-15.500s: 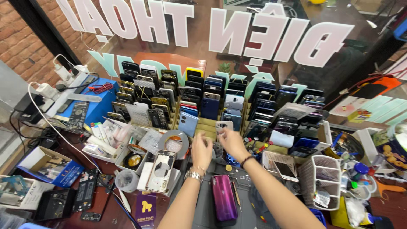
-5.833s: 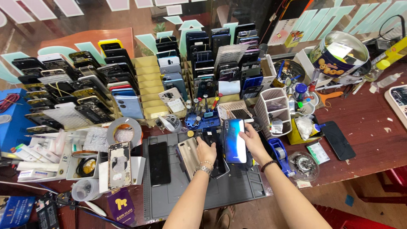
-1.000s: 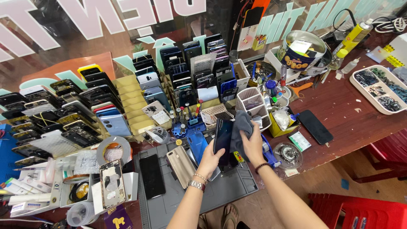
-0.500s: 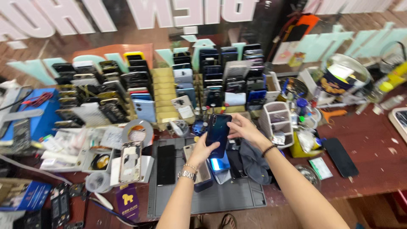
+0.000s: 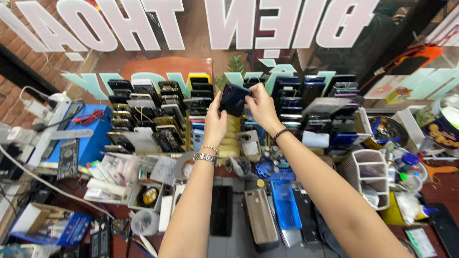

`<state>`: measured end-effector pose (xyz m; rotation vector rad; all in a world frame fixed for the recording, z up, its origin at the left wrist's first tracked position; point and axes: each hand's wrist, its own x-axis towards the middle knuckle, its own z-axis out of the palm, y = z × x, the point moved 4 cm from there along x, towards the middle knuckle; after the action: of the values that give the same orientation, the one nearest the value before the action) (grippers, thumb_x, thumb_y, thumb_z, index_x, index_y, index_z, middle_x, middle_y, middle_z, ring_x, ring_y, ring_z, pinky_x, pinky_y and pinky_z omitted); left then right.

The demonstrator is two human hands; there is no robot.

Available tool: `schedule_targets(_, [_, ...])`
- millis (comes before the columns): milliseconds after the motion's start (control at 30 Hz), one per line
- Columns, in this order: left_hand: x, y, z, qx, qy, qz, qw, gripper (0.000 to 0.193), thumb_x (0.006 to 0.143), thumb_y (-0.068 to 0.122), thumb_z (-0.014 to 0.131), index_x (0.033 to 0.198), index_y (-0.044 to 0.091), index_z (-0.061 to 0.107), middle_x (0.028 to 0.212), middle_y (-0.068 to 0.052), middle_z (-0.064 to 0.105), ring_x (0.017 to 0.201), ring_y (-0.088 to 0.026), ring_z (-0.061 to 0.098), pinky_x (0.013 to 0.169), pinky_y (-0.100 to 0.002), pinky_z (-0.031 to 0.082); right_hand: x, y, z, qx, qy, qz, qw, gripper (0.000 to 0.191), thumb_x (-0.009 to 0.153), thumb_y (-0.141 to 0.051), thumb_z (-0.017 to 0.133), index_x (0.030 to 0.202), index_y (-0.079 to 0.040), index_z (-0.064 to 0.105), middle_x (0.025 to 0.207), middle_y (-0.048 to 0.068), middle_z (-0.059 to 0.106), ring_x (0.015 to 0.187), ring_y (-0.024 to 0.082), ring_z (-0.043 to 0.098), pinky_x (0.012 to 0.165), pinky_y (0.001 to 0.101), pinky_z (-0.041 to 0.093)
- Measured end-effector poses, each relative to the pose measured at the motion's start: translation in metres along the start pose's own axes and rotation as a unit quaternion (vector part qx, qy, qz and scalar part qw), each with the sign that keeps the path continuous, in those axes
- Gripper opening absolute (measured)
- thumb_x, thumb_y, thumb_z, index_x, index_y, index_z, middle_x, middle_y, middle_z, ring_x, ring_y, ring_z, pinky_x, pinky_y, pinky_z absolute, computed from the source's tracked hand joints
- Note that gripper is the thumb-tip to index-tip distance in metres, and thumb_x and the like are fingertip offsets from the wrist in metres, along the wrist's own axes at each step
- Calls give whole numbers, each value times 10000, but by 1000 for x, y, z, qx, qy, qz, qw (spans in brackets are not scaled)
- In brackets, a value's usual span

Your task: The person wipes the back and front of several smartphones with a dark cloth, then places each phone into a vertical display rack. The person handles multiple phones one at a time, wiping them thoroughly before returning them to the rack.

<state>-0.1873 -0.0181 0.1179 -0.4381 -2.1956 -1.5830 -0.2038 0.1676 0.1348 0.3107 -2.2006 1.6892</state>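
Both hands, left hand (image 5: 215,125) and right hand (image 5: 260,107), are pinching the dark blue glossy smartphone (image 5: 234,98) by its edges at twelve o'clock; it looks slippery, rigid, fragile.

The dark blue phone (image 5: 234,98) was held tilted above the rows of racked handsets, gripped at both ends, its glossy back facing the camera.

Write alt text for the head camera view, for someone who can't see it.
Both hands, left hand and right hand, hold a dark phone raised above racks of phones. More phones lie on a grey mat below.
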Motion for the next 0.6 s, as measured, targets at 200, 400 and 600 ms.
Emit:
schedule_targets(200, [25,-67,17,-76,-8,-106,991,610,946,-18,490,1544,50,389,1505,-206,551,1374,-293,569,1127,-384,447,62,13,23,-154,-9,23,988,218,980,-42,637,1127,10,484,836,196,687,744,286,701,696,399,547])
schedule_targets(400, [21,-111,41,-36,-38,-165,985,577,983,56,512,1542,36,367,1454,-222,574,1313,-298,612,1097,-378,469,81,33,43,-196,-66,-52,977,257,938,-43,665,1110,1,480,930,240,699,879,433,689,743,465,539])
schedule_targets(600, [18,-126,57,-9,-72,-209,975,612,976,98,503,1558,42,323,1474,-226,539,1316,-322,583,1086,-393,459,86,50,50,-277,-114,2,954,309,958,-16,600,1238,-38,474,891,290,671,937,484,646,791,538,486])
